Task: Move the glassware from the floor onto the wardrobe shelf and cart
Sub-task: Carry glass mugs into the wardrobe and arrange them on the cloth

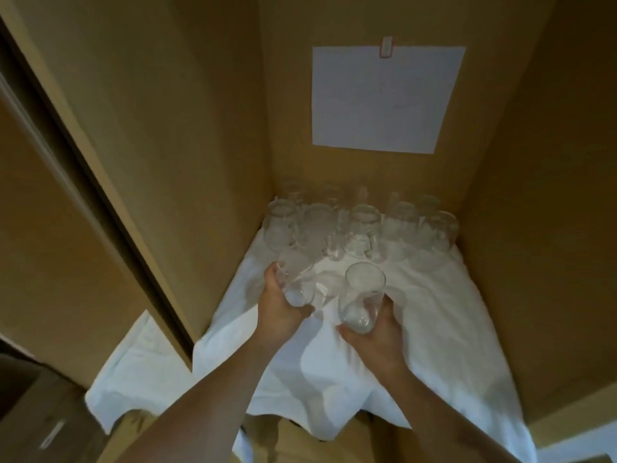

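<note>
Tan wooden panels (173, 111) enclose a dim recess, a white paper sheet (387, 98) clipped to the back.

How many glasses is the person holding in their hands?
2. One glass is in the left hand; the other glass is in the right hand. More glasses stand behind on the white cloth.

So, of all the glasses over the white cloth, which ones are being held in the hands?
Only the two nearest: the left hand holds the left front glass, the right hand the right front glass. The rest stand grouped behind.
</note>
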The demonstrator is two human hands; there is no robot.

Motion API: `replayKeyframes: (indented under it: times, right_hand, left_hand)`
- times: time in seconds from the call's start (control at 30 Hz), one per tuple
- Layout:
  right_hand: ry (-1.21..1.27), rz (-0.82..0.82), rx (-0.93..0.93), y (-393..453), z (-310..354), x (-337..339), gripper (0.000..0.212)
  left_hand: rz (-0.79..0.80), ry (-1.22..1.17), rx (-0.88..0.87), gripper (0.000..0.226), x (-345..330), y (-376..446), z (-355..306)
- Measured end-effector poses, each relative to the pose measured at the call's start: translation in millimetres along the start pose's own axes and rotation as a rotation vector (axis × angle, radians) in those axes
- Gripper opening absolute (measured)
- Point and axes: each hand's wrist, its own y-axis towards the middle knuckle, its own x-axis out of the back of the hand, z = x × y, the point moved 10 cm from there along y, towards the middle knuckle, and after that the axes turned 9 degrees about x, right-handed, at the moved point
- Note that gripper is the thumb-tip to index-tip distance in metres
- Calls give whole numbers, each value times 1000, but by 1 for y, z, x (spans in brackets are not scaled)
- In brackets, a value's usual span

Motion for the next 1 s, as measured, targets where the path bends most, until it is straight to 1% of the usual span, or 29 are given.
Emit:
replayKeyframes:
  times: [0.07, 0.13, 0.23, 0.33, 0.43, 0.47, 0.53, 0.6, 0.67, 0.7, 0.73, 0.8, 0.83, 0.9, 1.0]
  right_hand:
    - [-15, 17, 23, 1, -3, 0, 102]
    - [39, 30, 42, 3, -3, 1, 103]
    - [113, 80, 57, 3, -3, 1, 104]
    - [136, 166, 48, 12, -1, -3, 101]
    - [50, 271, 35, 33, 7, -3, 112]
    - [-20, 299, 37, 40, 9, 0, 116]
    - [-134, 336, 52, 50, 16, 9, 118]
    - [-152, 339, 97, 60, 29, 20, 116]
    - [-199, 337, 178, 72, 46, 27, 110]
    - [-240, 335, 223, 78, 56, 30, 107]
    - [-285, 338, 260, 83, 65, 31, 105]
    - [-358, 355, 324, 91, 83, 28, 101]
    - [-382, 368, 356, 94, 91, 24, 100]
    - [-423, 383, 429, 98, 107, 14, 98]
    - [-473, 405, 528, 104, 126, -7, 95]
  left_hand:
    - [-68, 24, -5, 107, 1, -8, 2]
    - [-114, 35, 19, 103, 1, -20, 3]
    - [-139, 30, 62, 104, -3, -37, 1]
    - [-171, 44, 120, 103, 0, -51, -3]
    - [-188, 70, 205, 99, 15, -59, -12]
    - [-204, 134, 215, 102, 23, -58, -17]
    - [-204, 350, 230, 116, 40, -53, -27]
    - [-124, 628, 256, 125, 48, -43, -38]
    - [-55, 945, 253, 127, 51, -30, -50]
    - [-50, 1074, 237, 122, 53, -24, -57]
    - [-60, 1185, 211, 112, 53, -18, -65]
    - [-77, 1383, 135, 83, 48, -7, -82]
    - [-79, 1468, 85, 71, 43, 0, -89]
    - [-62, 1605, -30, 56, 31, 14, -103]
    - [-17, 1714, -176, 40, 14, 36, -110]
